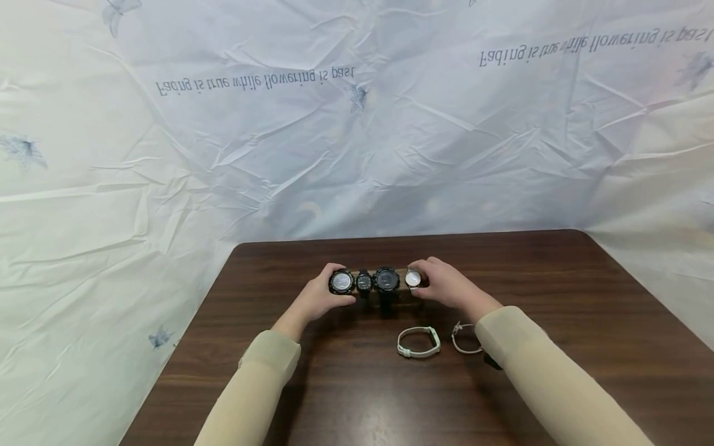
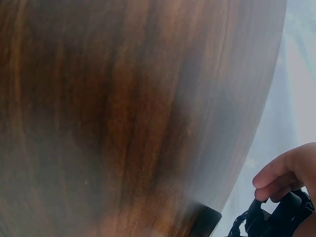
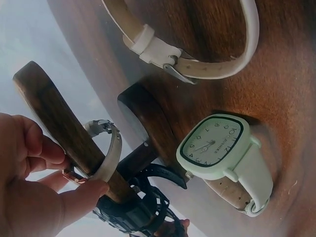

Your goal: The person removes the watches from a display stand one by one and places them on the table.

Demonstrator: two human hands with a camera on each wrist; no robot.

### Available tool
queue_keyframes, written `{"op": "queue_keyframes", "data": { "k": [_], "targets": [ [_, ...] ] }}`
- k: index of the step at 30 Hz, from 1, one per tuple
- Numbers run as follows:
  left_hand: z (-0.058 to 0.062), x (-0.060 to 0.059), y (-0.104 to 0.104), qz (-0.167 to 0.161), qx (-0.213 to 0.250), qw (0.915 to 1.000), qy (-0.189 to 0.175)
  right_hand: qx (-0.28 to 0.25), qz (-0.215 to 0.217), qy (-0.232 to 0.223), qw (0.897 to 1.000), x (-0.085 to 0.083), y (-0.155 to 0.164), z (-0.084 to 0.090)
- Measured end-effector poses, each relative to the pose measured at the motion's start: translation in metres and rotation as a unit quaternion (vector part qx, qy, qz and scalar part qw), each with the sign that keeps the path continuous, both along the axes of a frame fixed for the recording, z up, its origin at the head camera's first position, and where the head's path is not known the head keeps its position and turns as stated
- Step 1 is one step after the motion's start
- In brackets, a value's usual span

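Nearest you, both sleeved forearms run up the tabletop point(image 1: 558, 272) to a wooden watch stand point(image 3: 54, 123) near its far edge, with four watches hung along the bar. Your left hand point(image 1: 318, 300) curls around the black watch point(image 1: 341, 282) at the bar's left end; your right hand point(image 1: 446, 286) pinches the white-dial watch point(image 1: 413, 279) between thumb and fingers at the right end.

In my judgement the risk is the stand itself: it rests on a narrow foot, so if you pull with one hand harder than the other, the bar could tip or slide and spill the two middle black watches point(image 1: 386, 279). A strap snagging on the bar end could do the same.

Just behind your right wrist lie a mint-green square watch point(image 3: 217, 148) and a cream-strapped watch point(image 3: 197, 54), both loose on the wood. Drawing your right forearm back low would likely sweep them toward the near edge.
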State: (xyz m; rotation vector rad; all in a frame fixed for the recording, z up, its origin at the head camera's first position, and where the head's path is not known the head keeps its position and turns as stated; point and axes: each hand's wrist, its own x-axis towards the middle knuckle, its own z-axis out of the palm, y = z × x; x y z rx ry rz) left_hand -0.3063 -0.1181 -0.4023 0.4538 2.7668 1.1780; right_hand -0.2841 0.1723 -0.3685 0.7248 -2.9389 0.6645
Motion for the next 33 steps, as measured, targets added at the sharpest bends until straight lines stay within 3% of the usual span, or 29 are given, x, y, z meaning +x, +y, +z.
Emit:
{"op": "queue_keyframes", "data": {
  "k": [18,33],
  "targets": [
    [-0.002,-0.002,-0.001,-0.002,0.0,1.0,0.006,-0.007,-0.014,-0.004,1.0,0.001,0.0,-0.002],
    [-0.005,-0.003,0.0,-0.001,0.005,1.0,0.003,-0.019,-0.026,0.011,0.999,0.004,0.02,-0.007]
  ]
}}
